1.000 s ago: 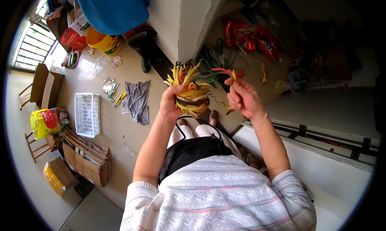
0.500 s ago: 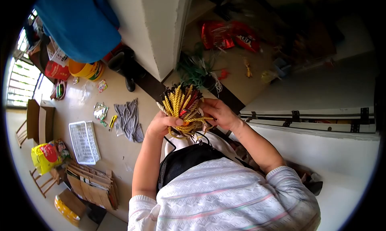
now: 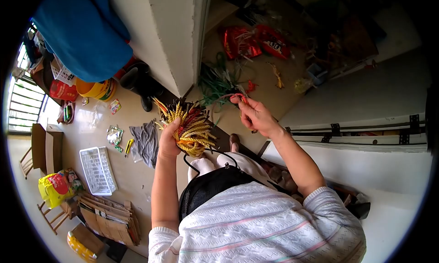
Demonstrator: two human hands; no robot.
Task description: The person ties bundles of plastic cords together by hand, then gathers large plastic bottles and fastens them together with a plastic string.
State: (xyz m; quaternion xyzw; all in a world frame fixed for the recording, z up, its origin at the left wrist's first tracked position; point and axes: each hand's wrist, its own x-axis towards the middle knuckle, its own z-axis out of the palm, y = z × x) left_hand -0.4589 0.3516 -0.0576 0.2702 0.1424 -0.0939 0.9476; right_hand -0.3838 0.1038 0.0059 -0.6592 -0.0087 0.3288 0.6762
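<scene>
A thick bundle of twisted cords [image 3: 194,130], mostly yellow with some red and dark ones, is gripped in my left hand [image 3: 169,139], thumb across its side. To the right of it, my right hand [image 3: 256,116] pinches a reddish cord [image 3: 235,96] between thumb and fingers. A thin strand runs from that cord back toward the bundle. Both hands are in front of my waist, apart from each other. Below them lies a black mesh bag [image 3: 206,190] against my body.
On the floor at left are a white plastic basket [image 3: 98,170], a grey cloth [image 3: 145,142], a yellow cutter [image 3: 129,146] and flattened cardboard [image 3: 109,217]. Green strands [image 3: 217,82] and red bags [image 3: 240,42] lie beyond the wall corner [image 3: 178,43]. Black boots [image 3: 139,82] stand beside it.
My right hand has moved away from the bundle to the right, drawing out a reddish cord. The bundle in my left hand has shifted slightly left and tilted.
</scene>
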